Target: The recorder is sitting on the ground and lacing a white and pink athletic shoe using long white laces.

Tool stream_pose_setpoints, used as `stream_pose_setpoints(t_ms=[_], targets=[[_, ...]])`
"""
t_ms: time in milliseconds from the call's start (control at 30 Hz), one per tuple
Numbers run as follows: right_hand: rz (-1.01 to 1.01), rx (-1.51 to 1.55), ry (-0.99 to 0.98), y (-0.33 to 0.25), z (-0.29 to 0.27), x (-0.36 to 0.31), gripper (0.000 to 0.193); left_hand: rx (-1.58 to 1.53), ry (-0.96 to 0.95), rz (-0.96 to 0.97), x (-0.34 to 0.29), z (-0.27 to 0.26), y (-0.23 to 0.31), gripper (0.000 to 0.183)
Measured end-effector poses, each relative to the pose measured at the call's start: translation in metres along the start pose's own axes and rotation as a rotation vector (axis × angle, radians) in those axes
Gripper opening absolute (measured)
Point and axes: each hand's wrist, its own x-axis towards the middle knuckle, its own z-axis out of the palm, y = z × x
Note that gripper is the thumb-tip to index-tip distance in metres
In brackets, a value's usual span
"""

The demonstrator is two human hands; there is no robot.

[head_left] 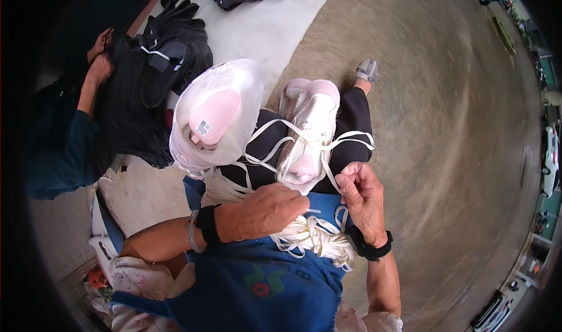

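Note:
A white and pink sneaker [310, 136] rests across my lap, with long white shoelaces [357, 134] running loose from its front to both sides. My right hand [363, 197] pinches a lace between thumb and forefinger beside the sneaker's near end. Below the sneaker, my left hand [263, 212] is closed around a white lace, whose tip sticks out past the fingers. A bundle of cream shoelaces [316, 238] lies on my blue apron [234, 291] between my wrists. Left of the sneaker is a white and pink shoe piece [213, 115] with a small label inside.
Beyond the shoe piece, a pile of black shoe pieces [158, 69] lies on a pale table [257, 28]. A co-worker's hands [99, 66] are at the pile's left side. Concrete floor [439, 127] stretches to the right, with parked vehicles [549, 159] at its far edge.

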Motion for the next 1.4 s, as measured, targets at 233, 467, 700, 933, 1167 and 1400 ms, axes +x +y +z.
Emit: stream_pose_setpoints(t_ms=[233,467,700,933,1167,1400], targets=[[-0.134,-0.048,-0.124,0.011,-0.001,-0.003,0.009,-0.062,-0.087,-0.186,-0.004,-0.004,0.016,0.005],[-0.291,-0.217,-0.084,0.016,-0.002,-0.004,0.019,0.105,0.160,-0.412,0.026,-0.019,0.000,0.011],[-0.329,-0.244,-0.118,0.021,-0.013,0.001,0.019,0.270,0.264,-0.374,0.044,-0.023,-0.010,0.010],[-0.521,-0.311,-0.088,0.011,-0.011,0.012,0.019,0.391,0.318,-0.351,0.043,-0.016,-0.021,0.009],[-0.542,-0.460,-0.068,0.005,0.011,0.023,0.014,0.418,0.332,-0.340,0.043,-0.016,-0.025,0.007],[-0.480,-0.673,0.046,0.006,0.027,0.032,0.008,0.329,0.348,-0.313,0.042,-0.014,-0.031,0.006]])
